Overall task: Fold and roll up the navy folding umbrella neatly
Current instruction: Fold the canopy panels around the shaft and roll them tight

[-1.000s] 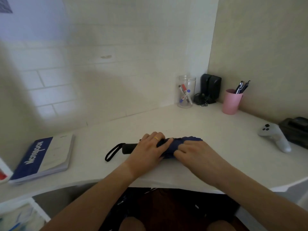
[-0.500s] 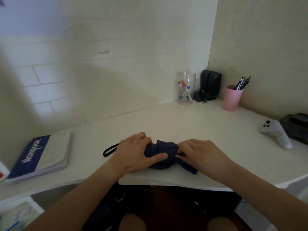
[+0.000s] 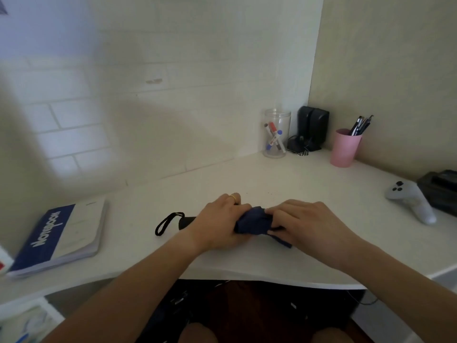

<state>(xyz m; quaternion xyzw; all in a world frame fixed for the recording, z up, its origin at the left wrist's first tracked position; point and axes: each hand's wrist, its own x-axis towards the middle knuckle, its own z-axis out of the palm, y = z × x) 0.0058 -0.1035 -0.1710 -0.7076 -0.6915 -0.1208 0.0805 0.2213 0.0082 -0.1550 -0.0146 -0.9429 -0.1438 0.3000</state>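
Compared with the frame one second ago, the navy umbrella [image 3: 254,220] shows less cloth: the long stretch of canopy that then ran out to the right is now bunched into a short bundle between the two hands, and the wrist strap [image 3: 168,222] lies a little further left on the desk.

In the head view, the only one, the umbrella lies on the white desk [image 3: 309,184] near its front edge, directly before the person. Its long axis runs left to right: the black handle [image 3: 186,222] and the strap point left, and a loose flap of navy cloth [image 3: 282,241] comes out low on the right.

The left hand [image 3: 218,222] is curled over the handle end of the bundle and clamps it; a ring sits on one finger. The right hand [image 3: 309,224] lies over the tip end, fingers bent, and seems to pinch the cloth against the left thumb; the exact contact is hidden under the fingers.

Both hands touch the umbrella, so neither must reach. I judge that the rolling goes around this left-right axis, and the right hand is the nearer one to the loose flap, which must be wrapped in.

The notebook [image 3: 59,237] at the left and the game controller [image 3: 410,203] at the right are well apart.
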